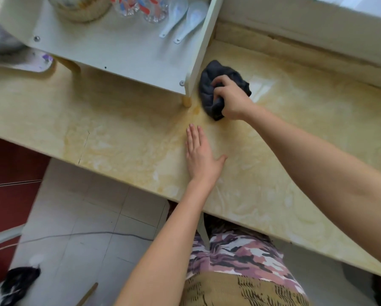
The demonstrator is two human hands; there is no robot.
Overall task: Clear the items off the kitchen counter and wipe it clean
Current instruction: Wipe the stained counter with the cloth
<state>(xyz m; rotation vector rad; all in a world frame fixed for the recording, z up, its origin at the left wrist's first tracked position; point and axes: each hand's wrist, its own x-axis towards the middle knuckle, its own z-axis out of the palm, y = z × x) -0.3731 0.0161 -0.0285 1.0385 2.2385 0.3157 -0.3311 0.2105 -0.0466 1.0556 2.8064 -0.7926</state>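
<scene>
A crumpled dark grey cloth (211, 85) lies on the yellow marble-patterned counter (118, 138), pressed against the side panel of a white shelf rack. My right hand (231, 98) grips the cloth from its right side, fingers curled into the fabric. My left hand (201, 155) rests flat on the counter, palm down and fingers together, a little nearer to me than the cloth and holding nothing. The counter surface around both hands looks wet and streaked.
The white shelf rack (123, 54) stands on wooden legs at the counter's back left, carrying two white spoons (185, 21), glass cups (141, 7) and a jar. A plate (32, 62) sits under it at left. A white cord (85, 236) crosses the tiled floor below.
</scene>
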